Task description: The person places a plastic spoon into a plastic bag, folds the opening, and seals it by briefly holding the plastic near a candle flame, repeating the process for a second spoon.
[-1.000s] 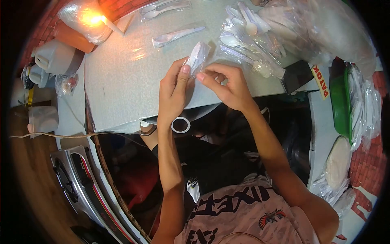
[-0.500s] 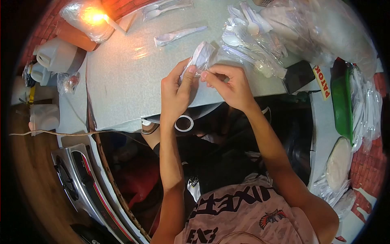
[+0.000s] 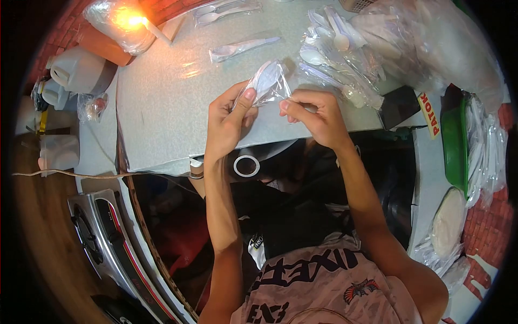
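My left hand [image 3: 231,116] grips a clear plastic packet [image 3: 267,81] with pale plastic cutlery inside, thumb on top. The fingers of my right hand [image 3: 313,113] pinch the packet's lower right edge, and the film stretches between both hands. Beyond them on the grey table [image 3: 162,108] lies a wrapped spoon [image 3: 243,48], with another wrapped cutlery set [image 3: 226,12] farther back. To the right of the packet is a pile of wrapped cutlery [image 3: 334,54].
A dark phone [image 3: 398,107] rests near the table's right edge, below large clear bags [image 3: 421,43]. Farther right is a green tray [image 3: 455,143] beside bagged white cutlery [image 3: 485,146]. A lit candle [image 3: 157,29] and jugs [image 3: 81,70] stand at the left, above a gas stove [image 3: 102,232].
My hands have moved slightly apart, the right one to the right. The film is now pulled wider between them, and the packet has tilted.
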Available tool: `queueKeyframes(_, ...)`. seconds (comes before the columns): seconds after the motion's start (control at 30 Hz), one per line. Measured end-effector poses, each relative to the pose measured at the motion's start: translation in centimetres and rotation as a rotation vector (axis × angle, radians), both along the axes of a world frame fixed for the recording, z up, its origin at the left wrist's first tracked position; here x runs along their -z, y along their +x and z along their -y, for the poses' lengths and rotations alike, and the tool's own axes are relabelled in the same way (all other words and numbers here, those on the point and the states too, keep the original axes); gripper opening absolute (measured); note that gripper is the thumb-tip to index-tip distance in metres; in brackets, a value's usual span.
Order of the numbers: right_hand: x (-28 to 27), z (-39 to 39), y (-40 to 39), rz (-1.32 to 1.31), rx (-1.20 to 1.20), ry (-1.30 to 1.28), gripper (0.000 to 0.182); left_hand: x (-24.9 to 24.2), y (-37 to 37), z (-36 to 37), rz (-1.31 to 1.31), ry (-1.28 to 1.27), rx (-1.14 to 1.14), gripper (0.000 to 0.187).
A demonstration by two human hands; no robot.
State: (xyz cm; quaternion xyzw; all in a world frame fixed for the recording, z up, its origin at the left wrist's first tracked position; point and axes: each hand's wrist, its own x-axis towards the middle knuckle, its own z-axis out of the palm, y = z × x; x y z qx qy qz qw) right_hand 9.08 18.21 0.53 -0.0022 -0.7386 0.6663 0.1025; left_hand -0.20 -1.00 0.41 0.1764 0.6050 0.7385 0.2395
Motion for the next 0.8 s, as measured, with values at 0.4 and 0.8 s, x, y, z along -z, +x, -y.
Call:
queueKeyframes(0.4,-0.6,0.9,-0.6,0.047,0.019,-0.052,0.029,0.1,0.5,0.0,-0.037,0.012,0.052,0.038)
queueKeyframes(0.8,0.5,0.5,-0.6,0.024,-0.023,-0.108,0.024,-0.2,0.8,-0.3,-0.075,-0.002,0.006,0.031)
